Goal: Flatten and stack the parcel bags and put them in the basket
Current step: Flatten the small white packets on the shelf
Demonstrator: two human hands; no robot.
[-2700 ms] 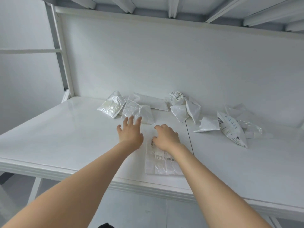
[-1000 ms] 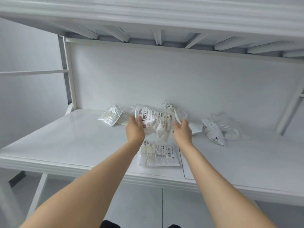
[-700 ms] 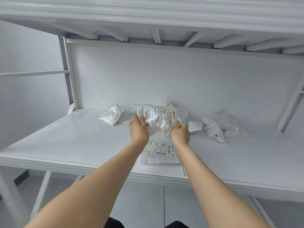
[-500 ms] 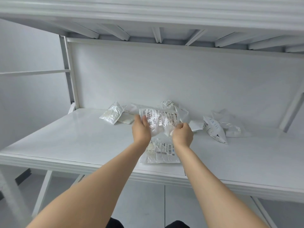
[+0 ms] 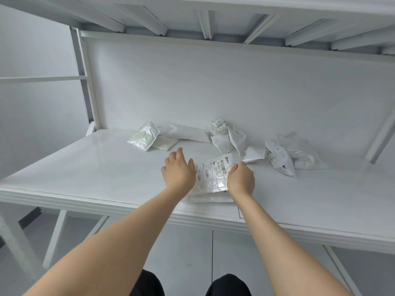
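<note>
Stacking is in hand: the top bag (image 5: 213, 176) lies on the lower bag (image 5: 210, 199) near the table (image 5: 102, 167) front, left hand (image 5: 178, 172) loose-fingered at its left edge, right hand (image 5: 241, 178) curled pinching its right corner, and pressing it flat likely comes next.

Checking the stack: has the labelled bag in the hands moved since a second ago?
Yes. The labelled parcel bag has come down onto the flattened bag on the white table.
</note>
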